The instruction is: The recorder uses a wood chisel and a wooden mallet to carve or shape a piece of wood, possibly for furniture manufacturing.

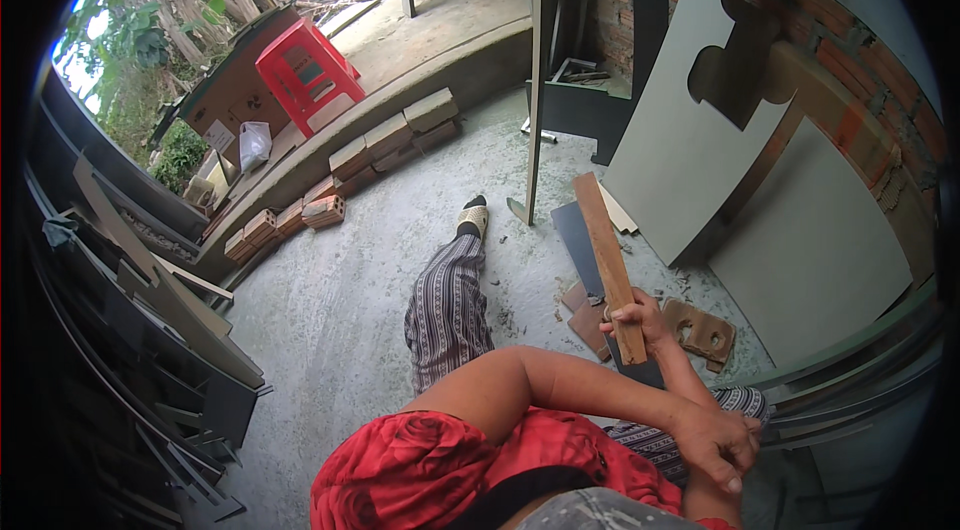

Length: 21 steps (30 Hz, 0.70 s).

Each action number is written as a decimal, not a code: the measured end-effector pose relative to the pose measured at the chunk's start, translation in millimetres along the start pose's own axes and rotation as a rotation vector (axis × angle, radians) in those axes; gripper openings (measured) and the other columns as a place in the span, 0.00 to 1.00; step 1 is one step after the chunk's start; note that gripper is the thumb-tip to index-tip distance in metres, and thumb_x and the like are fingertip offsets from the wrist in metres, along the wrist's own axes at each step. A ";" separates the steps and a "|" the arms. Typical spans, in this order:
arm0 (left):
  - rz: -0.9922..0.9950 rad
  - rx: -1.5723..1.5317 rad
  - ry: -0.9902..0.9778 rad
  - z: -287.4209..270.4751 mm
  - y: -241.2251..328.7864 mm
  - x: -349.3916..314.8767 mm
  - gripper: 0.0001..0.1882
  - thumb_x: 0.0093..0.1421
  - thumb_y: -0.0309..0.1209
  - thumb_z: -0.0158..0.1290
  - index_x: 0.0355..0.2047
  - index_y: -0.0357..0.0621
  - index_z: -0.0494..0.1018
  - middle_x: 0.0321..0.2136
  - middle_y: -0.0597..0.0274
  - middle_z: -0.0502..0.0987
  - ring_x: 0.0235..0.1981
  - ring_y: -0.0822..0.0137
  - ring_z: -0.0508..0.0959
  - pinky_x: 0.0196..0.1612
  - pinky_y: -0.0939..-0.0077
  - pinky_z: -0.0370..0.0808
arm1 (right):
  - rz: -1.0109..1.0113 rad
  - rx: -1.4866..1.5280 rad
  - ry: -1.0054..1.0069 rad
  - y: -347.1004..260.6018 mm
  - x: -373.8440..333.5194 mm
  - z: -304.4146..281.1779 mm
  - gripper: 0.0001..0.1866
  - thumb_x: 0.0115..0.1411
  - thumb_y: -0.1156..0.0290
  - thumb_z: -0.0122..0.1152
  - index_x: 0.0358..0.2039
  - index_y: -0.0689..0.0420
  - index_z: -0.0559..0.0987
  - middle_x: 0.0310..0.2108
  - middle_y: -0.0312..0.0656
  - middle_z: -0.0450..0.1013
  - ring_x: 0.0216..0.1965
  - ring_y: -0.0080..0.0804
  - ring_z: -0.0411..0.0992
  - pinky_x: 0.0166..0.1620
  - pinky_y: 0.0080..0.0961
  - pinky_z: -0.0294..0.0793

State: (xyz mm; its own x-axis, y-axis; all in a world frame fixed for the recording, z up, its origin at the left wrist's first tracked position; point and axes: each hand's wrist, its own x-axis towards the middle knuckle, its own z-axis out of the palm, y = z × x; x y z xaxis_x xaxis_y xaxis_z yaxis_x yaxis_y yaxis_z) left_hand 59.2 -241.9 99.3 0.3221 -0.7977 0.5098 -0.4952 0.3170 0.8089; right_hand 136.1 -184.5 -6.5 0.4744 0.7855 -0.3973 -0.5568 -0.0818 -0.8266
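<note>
My right hand (pixel 640 320) is closed round the lower end of a long brown wooden strip (pixel 603 255), which slants up and away from me. My left arm crosses in front of my body. At its end my left hand (pixel 715 442) rests on my right forearm near the elbow, fingers curled against it; some fingertips are hidden. Beneath the strip lies a narrow dark board (pixel 572 230), partly covered. Brown flat pieces (pixel 588 332) are beside it, and a tan piece with two holes (pixel 700 330) lies right of my right hand.
Large grey panels (pixel 810 230) with cut-outs lean at the right against a brick wall (pixel 610 10). An upright board (pixel 537 80) stands ahead. Bricks (pixel 365 145) line a concrete step, with a red plastic stool (pixel 308 78) above. Dark panels and frames (pixel 150 300) are stacked left.
</note>
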 end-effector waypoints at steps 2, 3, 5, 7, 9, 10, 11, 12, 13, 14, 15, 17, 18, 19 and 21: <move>0.068 -0.015 0.183 5.8 10.7 4.6 0.21 0.58 0.53 0.49 0.30 0.49 0.78 0.29 0.65 0.78 0.39 0.58 0.71 0.49 0.61 0.61 | 0.007 -0.002 0.003 -1.7 -1.0 2.0 0.31 0.40 0.67 0.62 0.47 0.65 0.68 0.34 0.45 0.69 0.29 0.38 0.77 0.30 0.26 0.78; 0.068 -0.014 0.185 8.3 11.2 5.2 0.21 0.58 0.53 0.49 0.30 0.49 0.78 0.29 0.65 0.78 0.39 0.58 0.71 0.49 0.61 0.61 | 0.013 -0.003 0.007 -2.0 -0.9 3.0 0.33 0.40 0.66 0.63 0.48 0.65 0.68 0.35 0.44 0.68 0.28 0.37 0.77 0.31 0.25 0.76; 0.107 -0.096 0.127 11.2 12.2 7.9 0.20 0.57 0.53 0.49 0.30 0.50 0.78 0.29 0.66 0.78 0.40 0.58 0.70 0.49 0.59 0.60 | 0.005 -0.006 0.006 -1.0 -0.5 1.4 0.31 0.40 0.67 0.62 0.47 0.65 0.68 0.34 0.45 0.69 0.29 0.39 0.77 0.30 0.26 0.78; 0.067 -0.090 0.120 9.7 14.8 2.3 0.20 0.57 0.53 0.50 0.29 0.50 0.78 0.28 0.66 0.78 0.40 0.58 0.70 0.48 0.59 0.60 | -0.003 -0.007 0.003 -1.8 -1.2 2.0 0.29 0.41 0.69 0.60 0.46 0.65 0.67 0.33 0.45 0.71 0.30 0.40 0.78 0.29 0.27 0.80; 0.023 -0.084 0.113 3.1 12.6 -5.8 0.20 0.57 0.53 0.50 0.29 0.50 0.78 0.28 0.65 0.78 0.39 0.57 0.70 0.48 0.59 0.60 | 0.018 -0.014 0.013 -5.0 -5.0 5.2 0.33 0.40 0.66 0.63 0.48 0.65 0.68 0.35 0.44 0.68 0.28 0.37 0.76 0.31 0.25 0.76; -0.024 -0.031 0.045 -4.2 9.5 -12.0 0.19 0.55 0.51 0.51 0.26 0.49 0.76 0.28 0.63 0.76 0.41 0.55 0.69 0.48 0.56 0.60 | 0.019 -0.015 0.011 -5.6 -5.2 6.7 0.33 0.40 0.66 0.63 0.48 0.65 0.68 0.35 0.44 0.68 0.28 0.37 0.76 0.31 0.25 0.76; -0.070 0.022 -0.024 -8.3 7.9 -15.6 0.19 0.54 0.50 0.52 0.24 0.47 0.75 0.28 0.60 0.75 0.42 0.53 0.68 0.48 0.52 0.60 | 0.022 -0.013 0.011 -5.8 -5.3 7.9 0.32 0.40 0.66 0.63 0.48 0.65 0.68 0.34 0.44 0.68 0.28 0.37 0.76 0.31 0.25 0.76; -0.072 0.024 -0.021 -8.7 7.5 -16.7 0.19 0.54 0.50 0.52 0.24 0.47 0.75 0.28 0.60 0.75 0.42 0.53 0.68 0.48 0.52 0.60 | 0.025 -0.011 0.011 -5.9 -4.9 9.0 0.32 0.40 0.67 0.63 0.48 0.65 0.69 0.34 0.44 0.68 0.28 0.37 0.76 0.31 0.25 0.76; -0.075 0.085 -0.024 -8.7 8.2 -17.4 0.19 0.54 0.50 0.52 0.26 0.47 0.75 0.30 0.61 0.75 0.44 0.52 0.67 0.48 0.51 0.59 | 0.027 -0.010 0.010 -5.6 -4.8 8.3 0.32 0.40 0.67 0.63 0.48 0.65 0.69 0.34 0.44 0.68 0.28 0.37 0.76 0.31 0.25 0.76; -0.077 0.146 -0.026 -8.5 8.8 -17.9 0.19 0.54 0.50 0.51 0.28 0.48 0.76 0.32 0.61 0.76 0.45 0.51 0.66 0.48 0.49 0.59 | 0.027 -0.008 0.004 -5.7 -4.4 6.8 0.32 0.40 0.67 0.63 0.48 0.65 0.68 0.34 0.44 0.68 0.28 0.37 0.76 0.31 0.25 0.76; -0.078 0.145 -0.024 -5.7 10.4 -16.4 0.19 0.54 0.50 0.51 0.28 0.48 0.76 0.32 0.61 0.76 0.45 0.51 0.66 0.48 0.49 0.59 | 0.027 -0.006 -0.003 -5.5 -4.0 6.4 0.32 0.40 0.67 0.63 0.48 0.65 0.68 0.34 0.44 0.68 0.28 0.37 0.76 0.31 0.25 0.76; 0.007 0.189 0.127 3.1 13.5 -10.2 0.21 0.51 0.54 0.54 0.29 0.49 0.77 0.36 0.62 0.75 0.47 0.52 0.65 0.48 0.49 0.58 | 0.027 -0.011 0.001 -6.3 -4.4 8.1 0.32 0.40 0.67 0.63 0.48 0.65 0.68 0.34 0.44 0.68 0.28 0.37 0.76 0.31 0.25 0.76; 0.007 0.191 0.129 5.1 13.7 -11.3 0.21 0.51 0.54 0.54 0.29 0.49 0.77 0.36 0.62 0.75 0.47 0.52 0.65 0.48 0.49 0.58 | 0.026 -0.015 0.006 -6.6 -4.4 8.9 0.32 0.40 0.67 0.63 0.48 0.65 0.68 0.34 0.44 0.68 0.28 0.37 0.76 0.30 0.25 0.76; -0.018 0.130 0.136 6.4 14.7 -13.3 0.22 0.51 0.54 0.54 0.30 0.49 0.77 0.37 0.63 0.75 0.47 0.52 0.65 0.48 0.49 0.59 | 0.024 -0.016 0.007 -6.7 -5.0 8.3 0.32 0.40 0.67 0.63 0.48 0.65 0.68 0.34 0.44 0.68 0.28 0.37 0.76 0.30 0.25 0.76; -0.041 0.070 0.140 6.0 16.7 -18.5 0.22 0.50 0.55 0.54 0.31 0.49 0.77 0.39 0.63 0.75 0.48 0.52 0.65 0.48 0.48 0.59 | 0.017 -0.018 0.015 -6.0 -6.1 7.0 0.32 0.41 0.67 0.63 0.48 0.65 0.68 0.34 0.44 0.68 0.28 0.37 0.77 0.30 0.25 0.76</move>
State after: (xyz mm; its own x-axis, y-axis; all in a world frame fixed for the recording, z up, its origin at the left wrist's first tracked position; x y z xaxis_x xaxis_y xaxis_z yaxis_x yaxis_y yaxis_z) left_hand 40.1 -224.9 101.7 0.4499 -0.7286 0.5165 -0.5329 0.2451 0.8099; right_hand 131.7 -184.5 3.7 0.4752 0.7748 -0.4170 -0.5525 -0.1060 -0.8267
